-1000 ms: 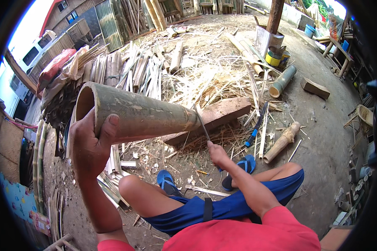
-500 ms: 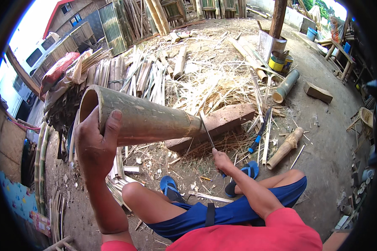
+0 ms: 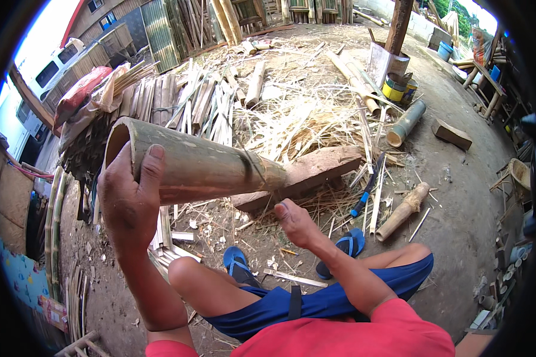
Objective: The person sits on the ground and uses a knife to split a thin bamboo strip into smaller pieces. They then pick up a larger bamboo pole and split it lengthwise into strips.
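My left hand (image 3: 128, 193) grips the wide, hollow near end of a thick bamboo tube (image 3: 202, 163), fingers inside the opening and thumb on the outer wall. The tube slants away to the right, its far end resting against a wooden block (image 3: 315, 172). Just below that far end, my right hand (image 3: 296, 225) is closed with its thumb up, around the handle of a knife seen a moment ago. The blade is smeared and hard to make out now. A dark streak crosses the bamboo near its far end; whether it is blade or shadow I cannot tell.
Pale shavings (image 3: 304, 125) heap behind the block. A blue-handled blade tool (image 3: 366, 193) and a short bamboo piece (image 3: 404, 211) lie on the ground to the right. Farther off are a green bamboo tube (image 3: 406, 123), a wood block (image 3: 451, 135) and split bamboo strips (image 3: 205, 104).
My right hand has moved left and slightly up, along the underside of the tube. The tube and my left hand have shifted slightly left.
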Demonstrator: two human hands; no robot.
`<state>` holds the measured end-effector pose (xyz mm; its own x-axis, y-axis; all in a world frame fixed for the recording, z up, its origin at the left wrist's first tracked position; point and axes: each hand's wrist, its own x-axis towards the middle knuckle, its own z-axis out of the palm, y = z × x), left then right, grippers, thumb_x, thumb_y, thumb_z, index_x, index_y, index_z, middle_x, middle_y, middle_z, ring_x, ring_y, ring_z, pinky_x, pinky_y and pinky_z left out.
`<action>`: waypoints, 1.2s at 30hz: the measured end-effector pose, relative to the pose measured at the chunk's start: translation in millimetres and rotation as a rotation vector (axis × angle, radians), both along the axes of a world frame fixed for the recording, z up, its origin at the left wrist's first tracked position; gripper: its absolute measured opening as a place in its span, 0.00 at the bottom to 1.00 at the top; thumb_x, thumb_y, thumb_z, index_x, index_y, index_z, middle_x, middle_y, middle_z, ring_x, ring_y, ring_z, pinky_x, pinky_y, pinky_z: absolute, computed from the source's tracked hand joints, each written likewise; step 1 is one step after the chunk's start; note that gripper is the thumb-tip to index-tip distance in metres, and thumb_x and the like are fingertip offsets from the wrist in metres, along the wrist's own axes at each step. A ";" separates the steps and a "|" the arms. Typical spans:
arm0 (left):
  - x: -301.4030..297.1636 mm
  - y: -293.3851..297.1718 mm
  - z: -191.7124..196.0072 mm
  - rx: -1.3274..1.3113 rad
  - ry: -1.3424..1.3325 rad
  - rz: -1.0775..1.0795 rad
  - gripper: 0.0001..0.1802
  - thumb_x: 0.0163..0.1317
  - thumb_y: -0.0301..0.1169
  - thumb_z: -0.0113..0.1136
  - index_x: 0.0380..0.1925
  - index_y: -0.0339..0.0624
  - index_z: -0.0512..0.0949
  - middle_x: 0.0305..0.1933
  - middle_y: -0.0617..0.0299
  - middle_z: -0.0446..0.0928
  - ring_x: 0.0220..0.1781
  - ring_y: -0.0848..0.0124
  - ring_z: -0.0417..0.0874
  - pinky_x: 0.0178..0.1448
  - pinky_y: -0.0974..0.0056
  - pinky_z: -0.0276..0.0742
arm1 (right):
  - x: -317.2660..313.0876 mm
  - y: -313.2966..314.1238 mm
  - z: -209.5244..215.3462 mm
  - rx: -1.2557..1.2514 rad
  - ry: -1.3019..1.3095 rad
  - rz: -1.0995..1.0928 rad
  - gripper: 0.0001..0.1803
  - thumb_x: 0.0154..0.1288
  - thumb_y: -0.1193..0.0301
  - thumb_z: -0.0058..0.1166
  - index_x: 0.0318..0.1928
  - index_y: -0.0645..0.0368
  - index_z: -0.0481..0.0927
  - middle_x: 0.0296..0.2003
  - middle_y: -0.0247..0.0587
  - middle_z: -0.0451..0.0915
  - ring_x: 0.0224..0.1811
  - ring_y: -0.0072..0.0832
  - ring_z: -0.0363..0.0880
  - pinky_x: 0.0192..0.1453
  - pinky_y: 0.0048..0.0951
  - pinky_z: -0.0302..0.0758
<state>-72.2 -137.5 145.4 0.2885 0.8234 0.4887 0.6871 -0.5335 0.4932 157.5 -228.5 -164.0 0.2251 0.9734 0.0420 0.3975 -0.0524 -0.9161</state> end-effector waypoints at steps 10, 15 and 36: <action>-33.2 48.6 11.2 -0.077 -0.178 -0.023 0.23 0.71 0.45 0.56 0.44 0.31 0.82 0.35 0.51 0.85 0.37 0.65 0.84 0.49 0.59 0.77 | 23.8 5.6 -131.9 -0.530 0.344 -0.391 0.34 0.75 0.37 0.39 0.29 0.57 0.70 0.17 0.34 0.68 0.14 0.26 0.68 0.19 0.33 0.69; -56.3 31.2 17.8 0.022 0.032 -0.226 0.20 0.66 0.40 0.58 0.45 0.32 0.81 0.35 0.50 0.84 0.36 0.60 0.84 0.50 0.58 0.77 | 10.1 -7.1 -138.2 -0.449 0.227 -0.301 0.34 0.77 0.40 0.36 0.34 0.61 0.72 0.26 0.46 0.73 0.26 0.38 0.74 0.32 0.41 0.73; -47.4 16.3 -0.7 0.046 0.027 -0.086 0.22 0.73 0.44 0.57 0.49 0.32 0.81 0.40 0.54 0.85 0.41 0.70 0.83 0.51 0.62 0.77 | -40.8 50.4 35.8 0.077 -0.053 0.164 0.30 0.78 0.45 0.37 0.40 0.64 0.71 0.31 0.63 0.79 0.36 0.63 0.78 0.41 0.53 0.72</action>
